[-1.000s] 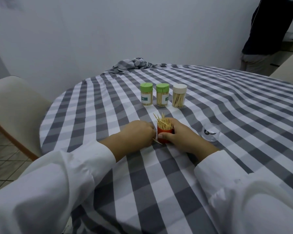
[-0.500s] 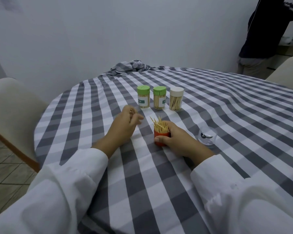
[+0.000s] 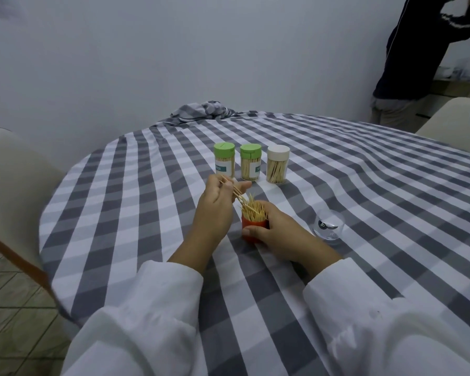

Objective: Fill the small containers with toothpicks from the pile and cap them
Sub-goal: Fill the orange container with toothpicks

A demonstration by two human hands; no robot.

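Wooden toothpicks (image 3: 232, 189) are pinched in the left hand (image 3: 215, 204), tips slanting toward the bristling orange container (image 3: 253, 229) near the table's front edge. They should go in parallel while the right hand (image 3: 278, 234), wrapped around the container, keeps it upright.

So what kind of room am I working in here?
Probably a home dining area: a round table under a grey checked tablecloth, cream chairs around it, tiled floor.

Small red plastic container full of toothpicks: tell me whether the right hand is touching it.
Touching. The head view shows the right hand wrapped round the small red plastic container, thumb across its front, with no gap.
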